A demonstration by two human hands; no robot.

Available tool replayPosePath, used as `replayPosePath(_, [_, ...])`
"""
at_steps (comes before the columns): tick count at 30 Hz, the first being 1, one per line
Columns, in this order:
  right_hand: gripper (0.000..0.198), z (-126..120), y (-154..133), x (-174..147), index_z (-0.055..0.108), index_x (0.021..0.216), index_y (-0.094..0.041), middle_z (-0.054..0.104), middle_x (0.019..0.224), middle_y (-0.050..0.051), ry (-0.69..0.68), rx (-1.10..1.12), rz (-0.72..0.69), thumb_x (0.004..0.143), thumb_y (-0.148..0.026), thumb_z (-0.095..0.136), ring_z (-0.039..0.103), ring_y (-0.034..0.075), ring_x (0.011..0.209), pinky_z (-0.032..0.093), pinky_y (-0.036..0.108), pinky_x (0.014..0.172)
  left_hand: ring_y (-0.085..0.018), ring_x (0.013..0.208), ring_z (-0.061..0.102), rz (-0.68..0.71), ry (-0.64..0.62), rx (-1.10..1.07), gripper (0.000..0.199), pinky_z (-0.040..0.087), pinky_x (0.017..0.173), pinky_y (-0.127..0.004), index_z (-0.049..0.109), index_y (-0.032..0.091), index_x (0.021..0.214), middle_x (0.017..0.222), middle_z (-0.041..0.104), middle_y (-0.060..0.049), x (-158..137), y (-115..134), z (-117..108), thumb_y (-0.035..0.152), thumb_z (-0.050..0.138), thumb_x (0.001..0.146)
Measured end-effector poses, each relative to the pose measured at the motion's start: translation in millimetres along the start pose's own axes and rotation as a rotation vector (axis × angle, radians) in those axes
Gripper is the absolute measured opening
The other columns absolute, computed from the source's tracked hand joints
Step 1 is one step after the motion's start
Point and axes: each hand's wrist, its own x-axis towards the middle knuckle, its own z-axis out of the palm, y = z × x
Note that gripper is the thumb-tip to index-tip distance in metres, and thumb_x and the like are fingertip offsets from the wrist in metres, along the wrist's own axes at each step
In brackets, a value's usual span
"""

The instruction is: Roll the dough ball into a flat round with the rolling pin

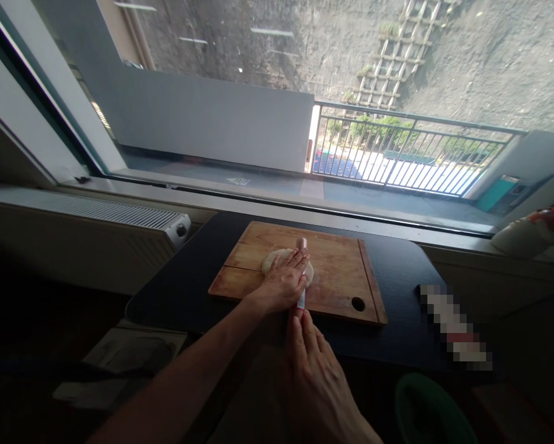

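Observation:
A wooden cutting board lies on a dark table below a window. A pale lump of flattened dough rests on the board. A thin rolling pin lies across the dough, pointing away from me. My left hand lies flat on top of the pin and the dough, fingers together. My right hand sits at the near end of the pin, its fingers touching it by the board's front edge.
A white radiator runs along the left wall. A green bowl sits at the near right. A blurred-out object lies on the table's right side. A white bag rests on the sill at far right. Papers lie lower left.

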Motion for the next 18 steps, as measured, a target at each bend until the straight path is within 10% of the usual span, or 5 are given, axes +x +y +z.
replayPosePath(7, [0.049, -66, 92, 104, 0.048, 0.129, -0.014, 0.049, 0.132, 0.01, 0.047, 0.023, 0.079, 0.083, -0.006, 0.032, 0.043, 0.021, 0.122, 0.039, 0.037, 0.1, -0.021, 0.138, 0.014, -0.035, 0.008, -0.006, 0.055, 0.013, 0.111, -0.045, 0.018, 0.016, 0.143, 0.151, 0.017, -0.01, 0, 4, 3, 0.031, 0.025, 0.091])
replayPosePath(12, [0.071, -34, 134, 181, 0.048, 0.13, -0.024, 0.036, 0.143, 0.002, -0.114, 0.097, -0.2, 0.069, 0.009, 0.029, 0.038, 0.015, 0.127, 0.035, 0.032, 0.103, -0.024, 0.138, 0.013, -0.081, -0.008, 0.012, 0.056, 0.014, 0.11, -0.048, 0.02, 0.015, 0.143, 0.15, 0.019, -0.011, -11, 20, -6, 0.034, 0.028, 0.09])
replayPosePath(18, [0.057, -4, 128, 189, 0.053, 0.125, -0.024, 0.043, 0.138, 0.004, -0.14, 0.13, -0.348, 0.08, 0.003, 0.03, 0.046, 0.016, 0.121, 0.04, 0.029, 0.097, -0.026, 0.138, 0.013, -0.058, 0.082, 0.022, 0.064, 0.014, 0.111, -0.048, 0.014, 0.015, 0.144, 0.151, 0.015, -0.01, -63, 48, 15, 0.039, 0.034, 0.088])
